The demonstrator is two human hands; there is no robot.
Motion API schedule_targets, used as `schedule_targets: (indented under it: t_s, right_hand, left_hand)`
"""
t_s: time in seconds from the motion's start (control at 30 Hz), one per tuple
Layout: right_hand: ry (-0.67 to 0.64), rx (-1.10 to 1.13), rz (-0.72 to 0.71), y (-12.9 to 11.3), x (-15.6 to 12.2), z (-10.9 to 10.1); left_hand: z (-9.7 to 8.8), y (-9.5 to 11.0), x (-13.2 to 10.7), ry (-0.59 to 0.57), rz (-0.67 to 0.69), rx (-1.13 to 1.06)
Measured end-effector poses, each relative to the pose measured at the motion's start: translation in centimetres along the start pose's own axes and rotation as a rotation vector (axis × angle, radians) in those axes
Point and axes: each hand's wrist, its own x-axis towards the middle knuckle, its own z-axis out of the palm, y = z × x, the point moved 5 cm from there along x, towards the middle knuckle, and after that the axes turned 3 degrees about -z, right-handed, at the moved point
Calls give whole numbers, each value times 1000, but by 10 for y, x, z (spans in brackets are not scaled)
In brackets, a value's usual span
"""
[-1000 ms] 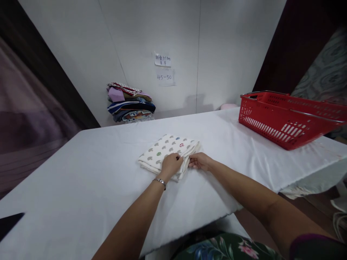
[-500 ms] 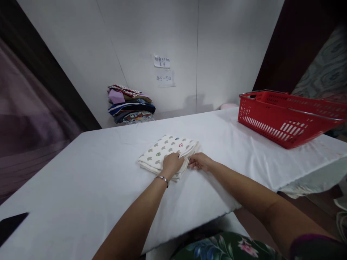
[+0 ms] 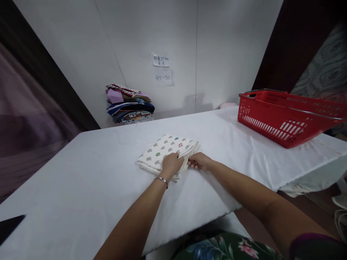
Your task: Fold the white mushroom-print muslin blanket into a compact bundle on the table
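Observation:
A folded cream cloth (image 3: 165,146), printed with grey mushroom-like shapes and a few coloured ones, lies on the white-covered table. My left hand (image 3: 172,164) rests over its near right part, fingers curled onto the fabric, with a metal bracelet at the wrist. At the cloth's right edge, my right hand (image 3: 199,161) has its fingers closed against the layered folds. Those fingertips are partly hidden by the cloth edge.
A red plastic basket (image 3: 271,117) with metal handles stands on the right of the table (image 3: 81,180). By the wall is a stack of folded fabrics (image 3: 130,104). A dark flat object (image 3: 11,225) lies at the left edge. Paper signs (image 3: 164,77) hang on the wall.
Almost nothing differs. The view has shifted slightly, and both hands stay at the same places on the cloth.

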Motion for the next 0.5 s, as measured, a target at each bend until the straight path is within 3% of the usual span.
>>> schedule_targets:
  t_s: [0.27,0.5]
  right_hand:
    - [49,-5,13,-4,-5,-15]
    - [31,-1,10,-1,-1,-9]
  left_hand:
    - [1,0,0,-4,7,-20]
    - [3,-2,0,21,16,-25]
